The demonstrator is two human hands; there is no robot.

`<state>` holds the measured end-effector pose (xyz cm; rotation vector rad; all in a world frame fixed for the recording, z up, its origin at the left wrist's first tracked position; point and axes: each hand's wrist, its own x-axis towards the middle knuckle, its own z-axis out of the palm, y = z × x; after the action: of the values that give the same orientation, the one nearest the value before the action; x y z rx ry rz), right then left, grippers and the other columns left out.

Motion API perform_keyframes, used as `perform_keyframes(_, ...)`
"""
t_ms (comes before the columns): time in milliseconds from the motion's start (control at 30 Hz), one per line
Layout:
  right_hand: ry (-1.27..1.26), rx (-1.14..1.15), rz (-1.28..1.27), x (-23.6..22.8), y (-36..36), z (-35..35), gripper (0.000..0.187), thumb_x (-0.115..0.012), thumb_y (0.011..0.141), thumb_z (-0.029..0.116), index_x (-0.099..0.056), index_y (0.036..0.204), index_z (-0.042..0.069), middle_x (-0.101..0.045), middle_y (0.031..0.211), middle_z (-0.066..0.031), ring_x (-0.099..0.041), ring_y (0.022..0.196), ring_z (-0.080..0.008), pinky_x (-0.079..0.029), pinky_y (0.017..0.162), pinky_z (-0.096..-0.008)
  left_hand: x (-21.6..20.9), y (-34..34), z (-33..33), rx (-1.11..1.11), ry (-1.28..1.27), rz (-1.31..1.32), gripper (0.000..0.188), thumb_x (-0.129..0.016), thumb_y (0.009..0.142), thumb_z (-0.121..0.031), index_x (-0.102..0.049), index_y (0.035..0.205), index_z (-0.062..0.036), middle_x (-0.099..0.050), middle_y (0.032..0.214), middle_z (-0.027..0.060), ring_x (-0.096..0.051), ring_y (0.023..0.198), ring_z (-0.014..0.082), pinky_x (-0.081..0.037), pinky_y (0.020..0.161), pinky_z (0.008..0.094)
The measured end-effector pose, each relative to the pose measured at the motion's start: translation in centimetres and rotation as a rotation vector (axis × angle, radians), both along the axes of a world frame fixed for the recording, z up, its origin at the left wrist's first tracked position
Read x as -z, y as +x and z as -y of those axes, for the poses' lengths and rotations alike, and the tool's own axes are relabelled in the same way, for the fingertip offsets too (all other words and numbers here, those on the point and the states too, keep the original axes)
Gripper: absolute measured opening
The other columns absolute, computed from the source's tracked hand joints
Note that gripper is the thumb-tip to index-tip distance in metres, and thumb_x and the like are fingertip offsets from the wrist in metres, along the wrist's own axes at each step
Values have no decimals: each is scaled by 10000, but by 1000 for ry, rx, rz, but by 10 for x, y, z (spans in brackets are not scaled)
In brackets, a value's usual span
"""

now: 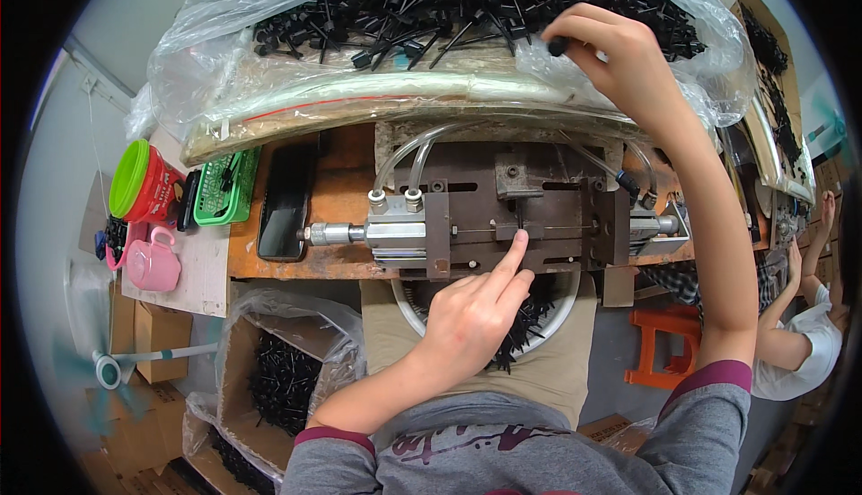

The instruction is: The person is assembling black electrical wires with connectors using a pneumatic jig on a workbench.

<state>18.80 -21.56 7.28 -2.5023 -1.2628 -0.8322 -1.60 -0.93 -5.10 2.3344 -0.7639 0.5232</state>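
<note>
My left hand point(473, 311) reaches up to a metal press fixture point(503, 212) on the bench, its forefinger pressed on the thin rod at the fixture's middle slot. My right hand point(620, 55) is raised over a clear plastic bag point(233, 82) heaped with small black plastic parts point(431, 6), and pinches one black part point(558, 44) between thumb and fingers. Clear air hoses point(409, 158) curve from the fixture's cylinder point(359, 230).
A white bowl point(564, 302) of black parts sits on my lap under the bench. A lined box of black parts point(283, 383) stands lower left. A dark phone point(285, 199), green basket point(224, 190), green-rimmed red tub point(135, 181) and pink mug point(153, 262) lie left. Another person point(799, 342) sits right, by an orange stool point(664, 342).
</note>
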Motion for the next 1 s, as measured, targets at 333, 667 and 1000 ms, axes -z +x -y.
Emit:
perform_keyframes(333, 824, -153, -738, 13, -110, -5, 240, -751, 848, 24, -688, 1079, 8, -688, 1132, -105, -667, 981, -147, -535, 851, -262, -15, 6, -1, -23, 181, -40, 263, -805, 746, -157, -693, 962, -55, -665, 1261, 147, -668, 616, 209, -538, 575, 295)
perform_keyframes(667, 283, 101, -395, 90, -203, -21, 296, -775, 711, -13, -617, 961, -9, -620, 1284, -218, -690, 868, -296, -561, 720, -347, -103, 132, -36, -271, 70, 478, 204, -776, 785, -112, -723, 978, -75, -739, 928, 31, -637, 643, 160, -511, 617, 296)
perform_keyframes(1000, 16, 215, -325, 101, -204, -37, 212, -744, 755, 92, -618, 917, 39, -646, 1297, -153, -548, 525, -149, -477, 540, -268, -94, 197, -34, -407, 259, 319, 184, -694, 768, -96, -715, 945, -52, -711, 887, 179, -688, 870, 365, -553, 781, 456)
